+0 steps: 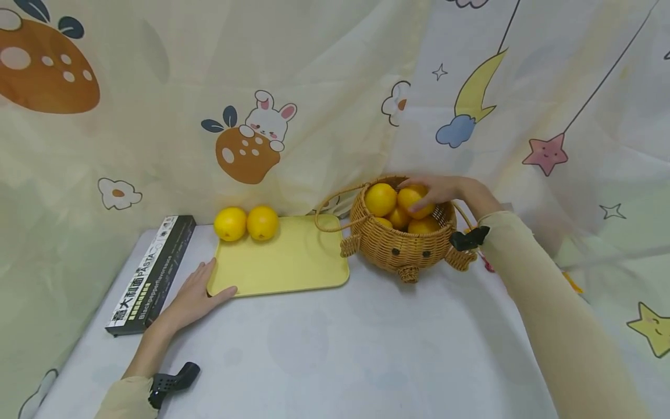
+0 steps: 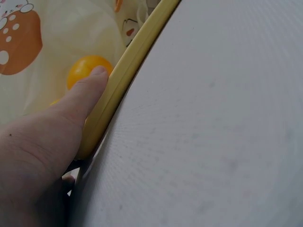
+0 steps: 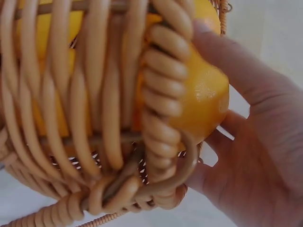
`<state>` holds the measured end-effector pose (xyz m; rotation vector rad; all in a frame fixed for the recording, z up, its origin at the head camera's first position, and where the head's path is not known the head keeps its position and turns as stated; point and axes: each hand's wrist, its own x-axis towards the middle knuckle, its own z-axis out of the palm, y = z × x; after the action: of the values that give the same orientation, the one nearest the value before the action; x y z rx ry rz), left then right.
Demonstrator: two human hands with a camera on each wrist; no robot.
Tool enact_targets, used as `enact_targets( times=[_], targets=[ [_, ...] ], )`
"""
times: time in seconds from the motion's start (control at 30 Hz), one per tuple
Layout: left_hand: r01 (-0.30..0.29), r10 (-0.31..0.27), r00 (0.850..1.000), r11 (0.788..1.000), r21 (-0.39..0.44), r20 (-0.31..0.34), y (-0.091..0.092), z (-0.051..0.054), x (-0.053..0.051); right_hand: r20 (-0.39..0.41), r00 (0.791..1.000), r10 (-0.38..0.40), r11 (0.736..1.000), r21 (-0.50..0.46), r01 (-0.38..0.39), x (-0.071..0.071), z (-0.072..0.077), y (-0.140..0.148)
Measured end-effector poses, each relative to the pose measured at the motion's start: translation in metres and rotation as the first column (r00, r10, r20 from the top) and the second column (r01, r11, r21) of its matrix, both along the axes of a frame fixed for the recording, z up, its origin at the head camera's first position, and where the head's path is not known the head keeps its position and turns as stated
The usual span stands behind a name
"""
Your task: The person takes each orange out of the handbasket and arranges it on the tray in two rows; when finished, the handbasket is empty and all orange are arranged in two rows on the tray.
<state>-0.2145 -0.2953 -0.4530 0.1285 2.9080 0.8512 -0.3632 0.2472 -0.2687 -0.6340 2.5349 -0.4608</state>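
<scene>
A yellow tray (image 1: 282, 262) lies on the table with two oranges (image 1: 262, 223) side by side at its back left corner. My left hand (image 1: 193, 297) rests at the tray's front left corner, fingers straight along its left edge. In the left wrist view the thumb (image 2: 87, 90) lies over the rim. At the tray's right stands a wicker basket (image 1: 392, 244) with a face on its front, holding several oranges. Reaching in from the right, my right hand (image 1: 437, 189) grips an orange (image 3: 206, 92) at the top of the pile; its far fingers are partly hidden behind the fruit.
A black and white pasta box (image 1: 152, 276) lies left of the tray, close to my left hand. The basket's thin handle (image 1: 327, 215) leans out over the tray's right end. A printed cloth (image 1: 335, 87) hangs directly behind the table.
</scene>
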Motion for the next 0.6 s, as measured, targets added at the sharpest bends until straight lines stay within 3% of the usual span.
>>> enact_targets(
  times=[0.6],
  targets=[
    [0.002,-0.002,1.000,1.000,0.002,-0.005,0.0011,0.0005,0.0010,-0.024,1.000,0.007,1.000,0.023,-0.007,0.0045,-0.0067,0.0003]
  ],
)
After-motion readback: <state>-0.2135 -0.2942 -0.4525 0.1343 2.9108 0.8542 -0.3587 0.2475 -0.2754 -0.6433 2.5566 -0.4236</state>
